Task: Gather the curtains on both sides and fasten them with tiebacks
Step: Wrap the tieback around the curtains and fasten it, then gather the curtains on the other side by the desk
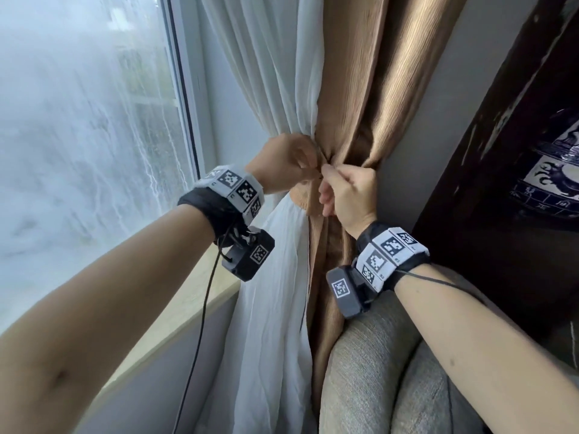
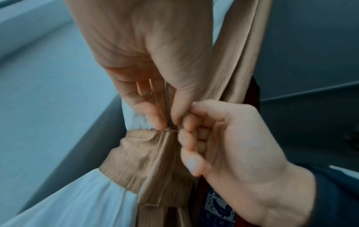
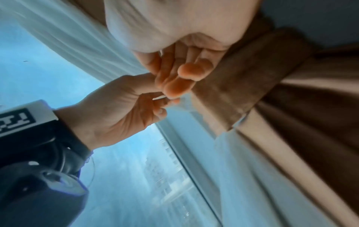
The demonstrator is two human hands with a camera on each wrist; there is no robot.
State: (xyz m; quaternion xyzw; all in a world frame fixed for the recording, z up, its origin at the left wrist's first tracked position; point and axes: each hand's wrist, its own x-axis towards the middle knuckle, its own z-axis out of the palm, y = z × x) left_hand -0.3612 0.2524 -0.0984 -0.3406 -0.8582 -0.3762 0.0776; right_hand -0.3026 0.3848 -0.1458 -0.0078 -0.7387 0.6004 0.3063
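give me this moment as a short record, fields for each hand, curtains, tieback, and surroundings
left hand: pinches the tieback's end at the bundle
right hand: pinches the other end, touching the left
curtains: white sheer and tan drape gathered together
tieback: tan band wrapped round the bundle, fastening not visible
surroundings: window at left, grey cushion below

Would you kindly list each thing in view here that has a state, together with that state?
Tan curtain: gathered into a bunch at the wall side.
White sheer curtain: gathered in with the tan one.
Tieback: wrapped round both curtains, ends meeting at the fingertips; whether it is fastened cannot be told.
Left hand: pinching the tieback end.
Right hand: fingers curled, pinching at the same spot.
Window: closed, pane streaked with rain.
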